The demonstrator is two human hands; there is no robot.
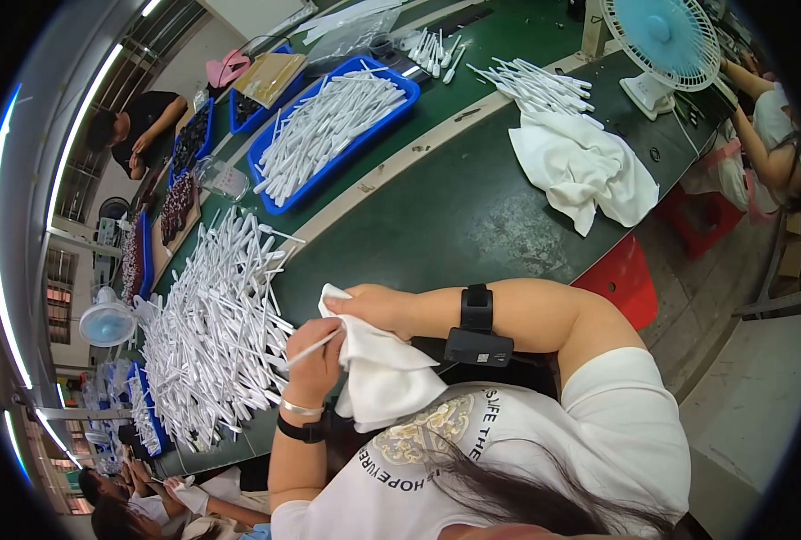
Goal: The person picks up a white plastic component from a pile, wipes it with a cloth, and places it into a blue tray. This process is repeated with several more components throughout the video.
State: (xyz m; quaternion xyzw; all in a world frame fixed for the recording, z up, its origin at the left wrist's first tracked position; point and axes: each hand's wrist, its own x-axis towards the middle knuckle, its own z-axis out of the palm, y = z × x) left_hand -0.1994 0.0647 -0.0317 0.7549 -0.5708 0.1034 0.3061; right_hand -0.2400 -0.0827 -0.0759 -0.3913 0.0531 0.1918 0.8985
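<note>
My left hand (314, 360) is closed around a slender white plastic stick (316, 347), one end of which juts out past the fingers. The stick's other end runs toward a white cloth (384, 373); whether it lies inside the folds is hidden. My right hand (375, 309) pinches the upper part of that cloth, thumb on top, right up against the left hand. The cloth's loose part hangs down in front of my shirt. Just left of my hands spreads a large heap of similar white sticks (216, 333) on the green table (373, 261).
Across the table a blue tray (407, 90) holds many white sticks. At the far right lie a crumpled white cloth (585, 166), a smaller stick pile (544, 85) and a fan (661, 40). A red stool (630, 283) stands beside me. Other people sit around the table.
</note>
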